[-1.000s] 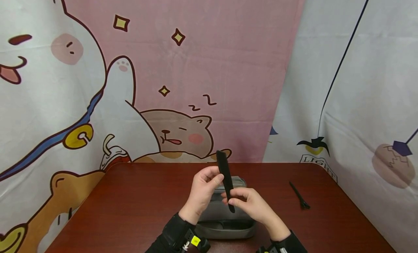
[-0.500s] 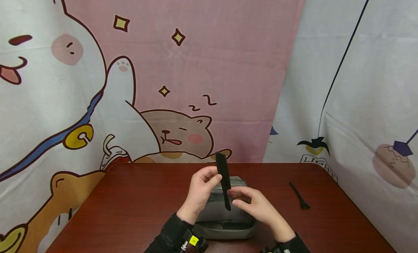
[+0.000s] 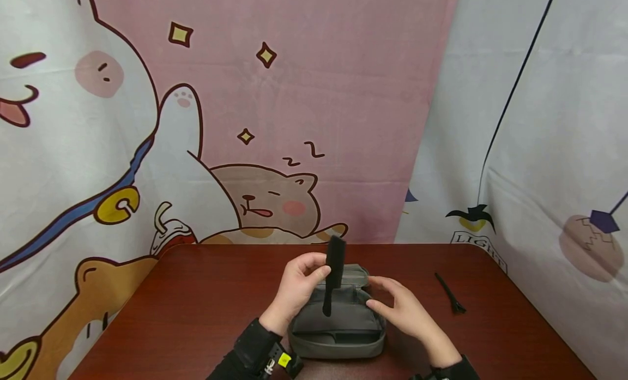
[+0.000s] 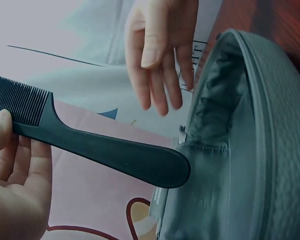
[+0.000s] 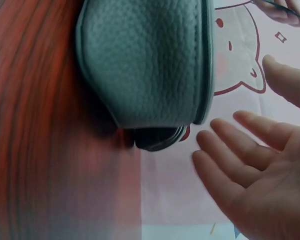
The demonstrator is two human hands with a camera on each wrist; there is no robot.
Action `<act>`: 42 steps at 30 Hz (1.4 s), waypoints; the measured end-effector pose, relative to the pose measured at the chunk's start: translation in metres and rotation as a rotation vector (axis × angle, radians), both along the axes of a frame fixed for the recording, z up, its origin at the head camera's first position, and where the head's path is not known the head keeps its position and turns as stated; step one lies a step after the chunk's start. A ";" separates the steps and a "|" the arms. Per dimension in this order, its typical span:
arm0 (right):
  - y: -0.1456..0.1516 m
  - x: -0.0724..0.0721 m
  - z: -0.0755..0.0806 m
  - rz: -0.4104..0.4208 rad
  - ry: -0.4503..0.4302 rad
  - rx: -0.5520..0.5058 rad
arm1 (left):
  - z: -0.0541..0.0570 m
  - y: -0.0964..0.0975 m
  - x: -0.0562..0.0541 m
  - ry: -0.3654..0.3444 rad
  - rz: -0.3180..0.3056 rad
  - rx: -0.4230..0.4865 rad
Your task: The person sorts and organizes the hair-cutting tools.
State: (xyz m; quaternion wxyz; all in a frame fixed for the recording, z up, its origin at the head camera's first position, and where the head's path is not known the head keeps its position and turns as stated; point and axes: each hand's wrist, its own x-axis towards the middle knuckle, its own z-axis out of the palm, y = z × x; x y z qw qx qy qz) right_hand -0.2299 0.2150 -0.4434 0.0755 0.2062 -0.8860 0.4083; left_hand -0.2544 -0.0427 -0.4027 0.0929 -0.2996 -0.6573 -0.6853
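Observation:
My left hand pinches a black comb by its toothed part, thumb on one side and fingers behind. The comb's long rounded handle points down over the open grey pouch. In the left wrist view the teeth show clearly beside the thumb. My right hand holds nothing; its fingers are extended and spread close to the pouch's right side. Pebbled grey material covers the pouch's outside, and a smooth lining shows inside.
A black hair clip lies on the red-brown table to the right of the pouch. The pouch's lid is folded back at the far side. A printed cloth hangs behind the table.
My right hand has let go of the comb and moved right, away from it. My left hand has lowered the comb slightly and turned it, so its wide side now shows.

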 end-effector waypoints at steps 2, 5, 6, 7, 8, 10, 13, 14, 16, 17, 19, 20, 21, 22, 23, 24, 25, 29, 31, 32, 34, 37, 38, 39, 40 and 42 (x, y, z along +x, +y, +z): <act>0.003 0.000 0.000 -0.015 -0.026 0.022 | -0.001 -0.002 0.000 -0.003 0.018 -0.043; 0.007 0.001 -0.001 -0.002 -0.062 0.054 | -0.001 -0.005 0.000 -0.006 0.032 -0.108; 0.009 0.002 -0.001 0.012 -0.075 0.058 | -0.001 -0.007 0.000 -0.009 0.037 -0.131; 0.011 0.002 -0.002 0.030 -0.087 0.062 | -0.001 -0.007 0.001 -0.011 0.038 -0.150; 0.012 0.003 -0.002 0.046 -0.096 0.067 | -0.001 -0.008 0.001 -0.016 0.037 -0.169; 0.015 0.003 -0.003 0.062 -0.118 0.080 | -0.002 -0.009 0.001 -0.015 0.035 -0.205; 0.017 0.003 -0.004 0.072 -0.146 0.097 | -0.003 -0.010 0.001 -0.015 0.031 -0.242; 0.017 0.003 -0.005 0.071 -0.151 0.104 | -0.003 -0.011 0.001 -0.016 0.029 -0.252; 0.018 0.003 -0.005 0.073 -0.171 0.101 | -0.004 -0.012 0.000 -0.017 0.025 -0.269; 0.019 0.003 -0.005 0.078 -0.185 0.092 | -0.004 -0.012 0.000 -0.020 0.022 -0.276; 0.019 0.004 -0.006 0.089 -0.206 0.075 | -0.005 -0.014 -0.001 -0.019 0.020 -0.299; 0.019 0.005 -0.006 0.093 -0.217 0.064 | -0.006 -0.014 -0.001 -0.016 0.020 -0.311; 0.019 0.005 -0.006 0.097 -0.227 0.054 | -0.007 -0.015 -0.002 -0.009 0.018 -0.321; 0.020 0.005 -0.006 0.100 -0.230 0.052 | -0.008 -0.015 -0.002 -0.005 0.021 -0.336; 0.020 0.006 -0.006 0.100 -0.229 0.054 | -0.009 -0.016 -0.002 -0.002 0.021 -0.349; 0.020 0.006 -0.006 0.099 -0.225 0.057 | -0.009 -0.016 -0.002 0.002 0.024 -0.362; 0.020 0.006 -0.007 0.096 -0.219 0.063 | -0.010 -0.017 -0.002 0.003 0.024 -0.372; 0.020 0.005 -0.008 0.092 -0.206 0.080 | -0.012 -0.018 -0.002 0.012 0.025 -0.399; 0.020 0.005 -0.009 0.093 -0.205 0.084 | -0.013 -0.019 -0.003 0.025 0.029 -0.413; 0.021 0.004 -0.009 0.095 -0.205 0.085 | -0.013 -0.020 -0.003 0.035 0.030 -0.420; 0.021 0.004 -0.010 0.099 -0.203 0.086 | -0.014 -0.020 -0.004 0.046 0.026 -0.433; 0.022 0.004 -0.011 0.105 -0.204 0.084 | -0.016 -0.020 -0.005 0.051 0.018 -0.453; 0.023 0.004 -0.012 0.107 -0.203 0.082 | -0.016 -0.020 -0.005 0.053 0.016 -0.459; 0.023 0.004 -0.012 0.109 -0.204 0.080 | -0.017 -0.020 -0.006 0.054 0.017 -0.466; 0.023 0.004 -0.012 0.113 -0.205 0.074 | -0.018 -0.020 -0.006 0.056 0.020 -0.476; 0.023 0.003 -0.012 0.118 -0.208 0.066 | -0.020 -0.020 -0.007 0.064 0.026 -0.495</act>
